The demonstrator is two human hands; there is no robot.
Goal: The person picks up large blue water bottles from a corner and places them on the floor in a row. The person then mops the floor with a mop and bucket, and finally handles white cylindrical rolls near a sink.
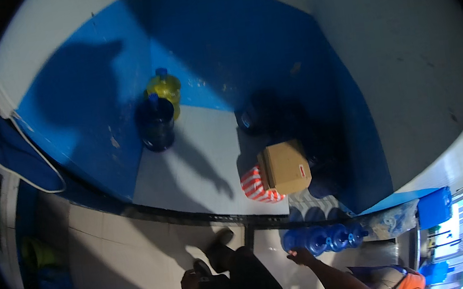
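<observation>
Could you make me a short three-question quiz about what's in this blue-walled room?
1. True or false: the cardboard box sits beside a red-and-white striped bag.
2. What is the right hand nearest to? A) yellow jug B) row of blue bottles C) blue container
3. What colour is the bottle in front of the yellow jug?

Key: 1 true; 2 B; 3 dark blue.

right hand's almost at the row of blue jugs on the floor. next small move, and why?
Probably close the right hand onto the nearest blue jug: its fingers sit just short of that end of the row and hold nothing. The left hand hangs low, apart.
</observation>
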